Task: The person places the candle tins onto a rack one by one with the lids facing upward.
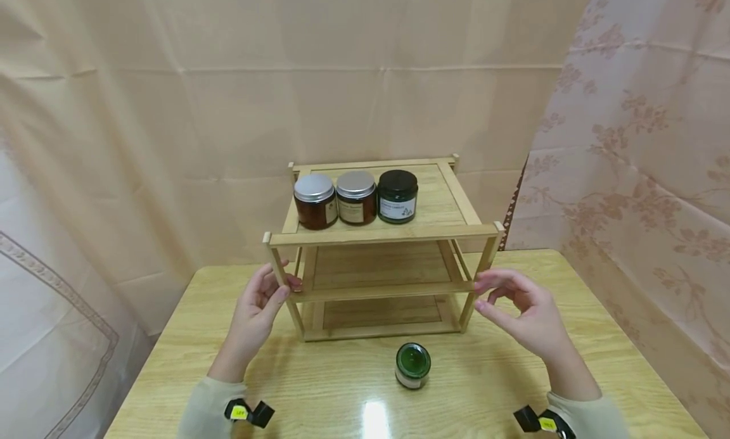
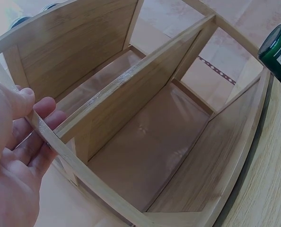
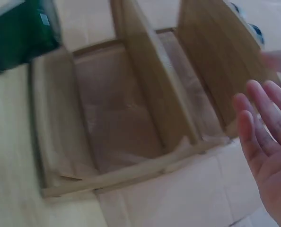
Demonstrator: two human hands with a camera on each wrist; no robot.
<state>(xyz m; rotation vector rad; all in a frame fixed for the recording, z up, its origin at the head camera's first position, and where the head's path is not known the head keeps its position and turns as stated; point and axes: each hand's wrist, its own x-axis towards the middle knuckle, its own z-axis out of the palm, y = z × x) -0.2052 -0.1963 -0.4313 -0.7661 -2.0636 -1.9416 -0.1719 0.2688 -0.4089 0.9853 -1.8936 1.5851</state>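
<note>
A three-tier wooden shelf (image 1: 388, 292) stands on the table, between both hands. At its left front post, my left hand (image 1: 256, 309) holds on with the thumb in front and the fingers behind; the left wrist view shows these fingers (image 2: 45, 125) round the frame. Beside the right front post is my right hand (image 1: 527, 312), its fingers loosely bent. The right wrist view shows its fingers (image 3: 268, 113) apart from the wood, holding nothing. In front of the shelf, a small green glass jar (image 1: 413, 366) with a pale label stands upright on the table.
On the top tier stand two amber jars with silver lids, the left jar (image 1: 315, 204) and the middle jar (image 1: 357, 201), then a dark jar (image 1: 397, 198) with a black lid. Beige cloth (image 1: 342, 97) hangs behind. A wooden table (image 1: 319, 388) lies below.
</note>
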